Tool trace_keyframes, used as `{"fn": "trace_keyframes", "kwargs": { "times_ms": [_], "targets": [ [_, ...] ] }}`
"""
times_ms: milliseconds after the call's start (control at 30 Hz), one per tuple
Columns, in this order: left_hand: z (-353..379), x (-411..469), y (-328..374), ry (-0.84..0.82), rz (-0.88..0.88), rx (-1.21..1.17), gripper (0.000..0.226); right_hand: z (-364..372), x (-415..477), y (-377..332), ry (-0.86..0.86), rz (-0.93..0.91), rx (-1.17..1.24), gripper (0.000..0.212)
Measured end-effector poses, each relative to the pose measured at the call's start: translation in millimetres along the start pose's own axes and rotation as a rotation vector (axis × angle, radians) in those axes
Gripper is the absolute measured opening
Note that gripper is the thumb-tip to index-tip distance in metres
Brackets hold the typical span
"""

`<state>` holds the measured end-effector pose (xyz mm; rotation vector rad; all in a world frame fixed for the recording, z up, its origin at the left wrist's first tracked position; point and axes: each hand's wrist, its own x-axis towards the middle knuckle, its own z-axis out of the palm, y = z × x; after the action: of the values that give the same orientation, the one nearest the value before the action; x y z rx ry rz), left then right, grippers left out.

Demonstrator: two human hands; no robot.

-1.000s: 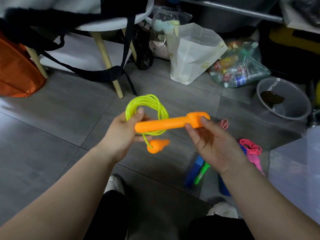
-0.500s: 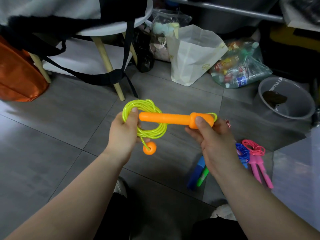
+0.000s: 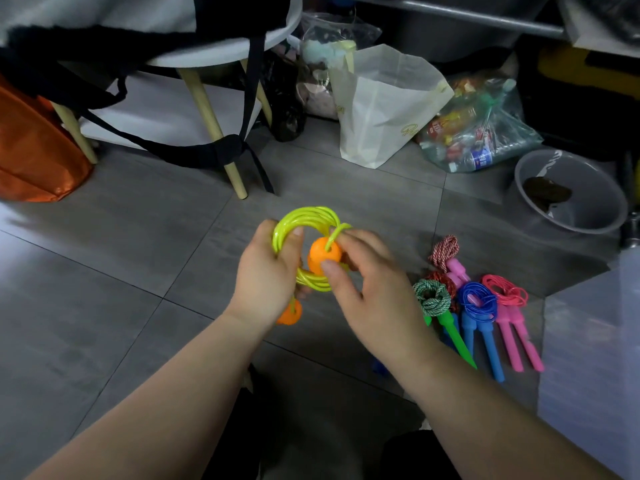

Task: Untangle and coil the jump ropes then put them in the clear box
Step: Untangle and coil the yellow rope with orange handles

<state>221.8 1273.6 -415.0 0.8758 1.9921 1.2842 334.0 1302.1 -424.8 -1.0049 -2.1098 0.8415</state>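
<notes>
Grey tiled floor fills the frame; at centre the left hand grips the yellow-green rope coil, thumb over the loops, apparently so they cannot spring apart. The right hand pinches the orange handle end-on at the coil's middle, likely tucking it through to lock the bundle. Second orange handle dangles below the left hand; finished coiled ropes lie lower right, near the clear box at the right edge, ready for loading.

Count: 5 jump ropes: yellow-green rope, green-white braided rope, red-white braided rope, blue rope, pink rope. 2 orange handles. 2 hands: left hand, right hand. 1 grey basin. 1 white paper bag.
</notes>
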Motion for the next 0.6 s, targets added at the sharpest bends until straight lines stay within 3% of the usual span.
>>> {"fn": "trace_keyframes", "kwargs": {
  "times_ms": [200, 300, 367, 500, 533, 600],
  "targets": [
    [0.1, -1.8, -0.9, -0.089, 0.016, -0.084, 0.024, 1.2, 4.7, -2.2, 0.234, 0.011, -0.032, 0.032],
    [-0.8, 0.0, -2.2, -0.097, 0.008, -0.173, 0.019, 5.0, 3.9, -1.4, 0.219, 0.019, -0.070, 0.015],
    [-2.2, 2.1, -1.7, -0.098, 0.002, -0.225, 0.021, 3.2, 3.4, 1.6, 0.227, 0.068, 0.035, 0.020],
    [-6.1, 3.8, -1.1, -0.134, -0.031, -0.320, 0.024, -8.5, 9.2, 18.0, 0.439, 0.341, 0.407, 0.025],
    [-7.0, 5.0, -1.2, -0.154, -0.049, -0.365, 0.027, -9.7, 10.7, 23.6, 0.395, 0.419, 0.438, 0.030],
    [-8.5, 8.1, -2.5, -0.196, -0.088, -0.445, 0.036, -7.4, 10.9, 25.8, 0.053, 0.488, 0.387, 0.027]
  ]
}}
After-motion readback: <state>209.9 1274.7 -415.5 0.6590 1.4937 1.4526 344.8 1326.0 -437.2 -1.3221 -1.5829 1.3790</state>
